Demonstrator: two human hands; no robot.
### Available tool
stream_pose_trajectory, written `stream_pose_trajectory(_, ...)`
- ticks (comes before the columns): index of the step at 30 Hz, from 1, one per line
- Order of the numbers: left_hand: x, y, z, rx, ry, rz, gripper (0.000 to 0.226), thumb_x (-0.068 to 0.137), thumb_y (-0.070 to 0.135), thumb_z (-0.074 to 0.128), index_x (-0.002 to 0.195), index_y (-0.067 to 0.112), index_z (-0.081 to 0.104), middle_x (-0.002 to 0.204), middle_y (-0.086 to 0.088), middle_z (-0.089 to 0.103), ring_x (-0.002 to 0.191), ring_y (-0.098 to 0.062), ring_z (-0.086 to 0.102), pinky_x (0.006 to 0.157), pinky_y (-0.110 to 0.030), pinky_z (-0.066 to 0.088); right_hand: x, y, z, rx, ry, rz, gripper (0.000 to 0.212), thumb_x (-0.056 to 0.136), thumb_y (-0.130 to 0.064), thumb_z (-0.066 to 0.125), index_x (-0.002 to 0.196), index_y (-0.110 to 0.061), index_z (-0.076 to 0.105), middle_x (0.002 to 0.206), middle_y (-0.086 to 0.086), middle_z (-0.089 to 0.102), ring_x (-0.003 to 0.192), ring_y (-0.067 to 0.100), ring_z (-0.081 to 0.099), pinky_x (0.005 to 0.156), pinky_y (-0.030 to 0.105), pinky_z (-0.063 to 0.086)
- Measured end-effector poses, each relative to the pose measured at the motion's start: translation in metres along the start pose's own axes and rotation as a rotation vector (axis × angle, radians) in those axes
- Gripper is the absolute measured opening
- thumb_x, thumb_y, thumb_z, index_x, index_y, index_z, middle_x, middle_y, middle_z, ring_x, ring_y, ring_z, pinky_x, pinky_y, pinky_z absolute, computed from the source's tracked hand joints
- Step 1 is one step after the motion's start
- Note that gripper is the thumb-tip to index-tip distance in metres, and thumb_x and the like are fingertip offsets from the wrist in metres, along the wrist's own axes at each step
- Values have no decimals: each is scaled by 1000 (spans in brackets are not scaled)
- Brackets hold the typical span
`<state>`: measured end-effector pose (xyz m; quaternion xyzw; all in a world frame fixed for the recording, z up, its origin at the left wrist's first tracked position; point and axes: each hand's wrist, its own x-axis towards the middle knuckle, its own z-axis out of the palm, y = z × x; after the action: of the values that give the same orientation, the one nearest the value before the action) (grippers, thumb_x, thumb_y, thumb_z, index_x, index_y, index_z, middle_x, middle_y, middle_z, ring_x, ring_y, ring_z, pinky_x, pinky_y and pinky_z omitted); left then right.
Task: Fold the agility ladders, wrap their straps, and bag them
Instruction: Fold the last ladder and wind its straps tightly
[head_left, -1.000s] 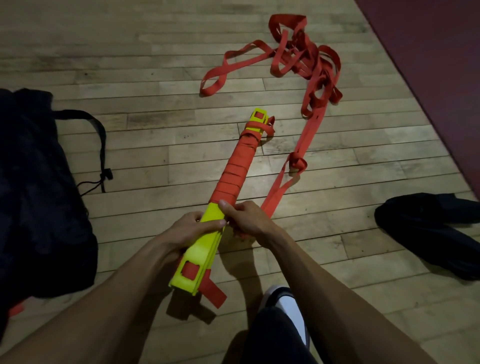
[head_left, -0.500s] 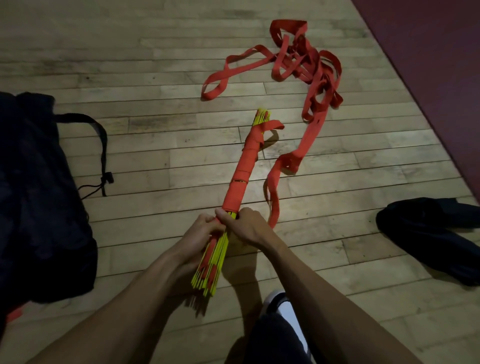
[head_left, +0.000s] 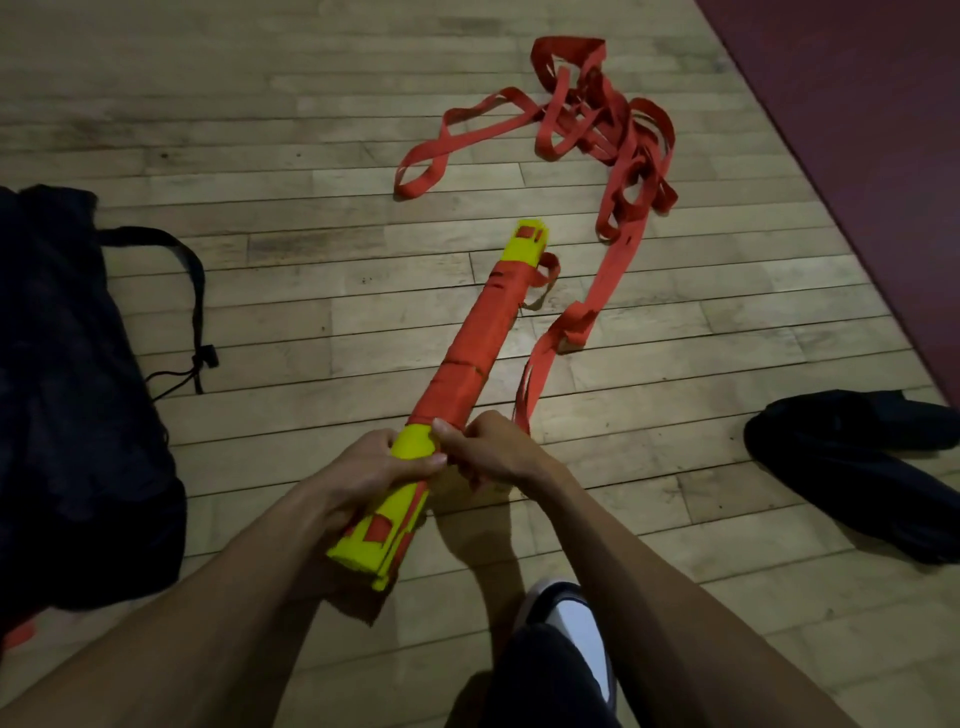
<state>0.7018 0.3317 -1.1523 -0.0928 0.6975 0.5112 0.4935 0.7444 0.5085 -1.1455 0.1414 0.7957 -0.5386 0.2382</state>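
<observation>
The left hand (head_left: 382, 470) is gripping the yellow ladder bundle (head_left: 387, 512), its fingers curling round the stack just below where the red wrapping ends. The right hand (head_left: 491, 454) is pinching the red strap (head_left: 613, 171) right beside the left thumb, fingertips (head_left: 441, 427) pressing the webbing against the bundle's edge. Beyond the fingers the wrapped stretch is running away toward the bundle's far yellow tip, which is lying near the wooden floor (head_left: 260, 130) — whether it touches is unclear. From the right hand's far side the loose strap is trailing off into a tangled heap well past the bundle. A dark bag (head_left: 72, 395) is sitting left of the left forearm; a dark garment (head_left: 857, 457) is lying right of the right arm.
</observation>
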Motion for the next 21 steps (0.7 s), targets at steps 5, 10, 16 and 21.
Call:
stream_pose_trajectory(5, 1, 3, 19, 432, 300, 58, 51, 73, 19, 84, 110, 11, 50, 93, -9, 68, 76, -20, 68, 59, -31, 52, 4, 5, 13, -153, 59, -16, 41, 95, -57, 54, 67, -27, 56, 66, -4, 61, 51, 6, 53, 57, 26, 45)
stream_pose_trajectory(10, -4, -1, 15, -95, -12, 83, 47, 86, 44, 75, 107, 3, 65, 88, -18, 71, 73, -26, 70, 69, -45, 60, 7, 22, 4, -119, 151, 74, 50, 93, -55, 60, 67, -13, 64, 59, 2, 58, 58, 20, 58, 65, 39, 51)
stream_pose_trajectory(16, -8, -3, 2, -453, -193, -53, 39, 105, 36, 43, 135, 12, 45, 107, -34, 65, 91, -48, 66, 77, -56, 57, 10, 24, 9, -19, 168, 63, 55, 96, -53, 56, 71, -4, 64, 60, 9, 60, 54, 19, 58, 59, 37, 47)
stream_pose_trajectory(21, 0, -2, 7, -344, 20, 30, 40, 103, 25, 51, 135, 1, 46, 98, -21, 67, 75, -29, 69, 65, -41, 61, 7, 11, 3, -134, 160, 14, 52, 100, -53, 47, 61, -19, 54, 55, -2, 57, 48, 13, 56, 60, 32, 50)
